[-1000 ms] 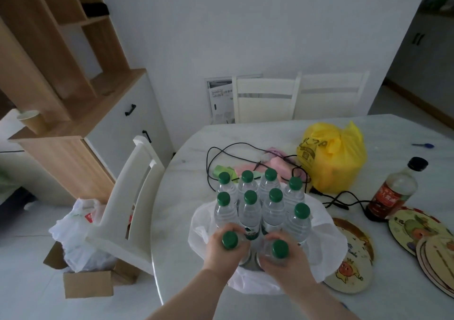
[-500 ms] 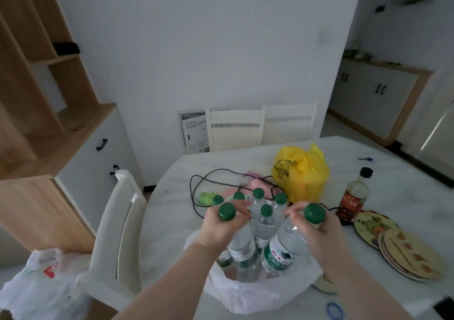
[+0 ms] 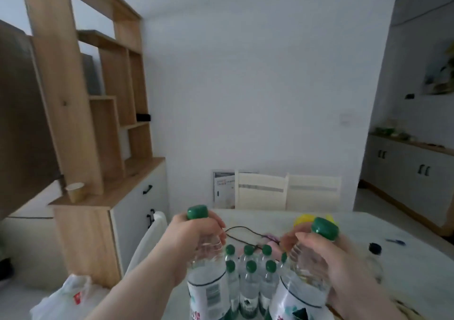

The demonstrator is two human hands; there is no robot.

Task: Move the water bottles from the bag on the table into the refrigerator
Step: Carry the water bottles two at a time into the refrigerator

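Observation:
My left hand (image 3: 190, 242) grips the neck of a clear water bottle (image 3: 206, 285) with a green cap, held upright and lifted above the table. My right hand (image 3: 326, 260) grips a second green-capped water bottle (image 3: 299, 292), tilted slightly right. Between and behind them several more green-capped bottles (image 3: 249, 278) stand together on the white marble table (image 3: 383, 231). The bag under them is out of view below the frame. No refrigerator is clearly visible.
A white chair (image 3: 147, 243) stands at the table's left, with a white plastic bag (image 3: 66, 297) on the floor. A wooden shelf unit and cabinet (image 3: 108, 196) fill the left. A yellow bag (image 3: 304, 220), black cable (image 3: 245, 231) and dark-capped bottle (image 3: 374, 255) lie on the table.
Both hands have lifted their bottles higher and closer to the camera. The view has tilted up, so the bag and plates have dropped out of sight.

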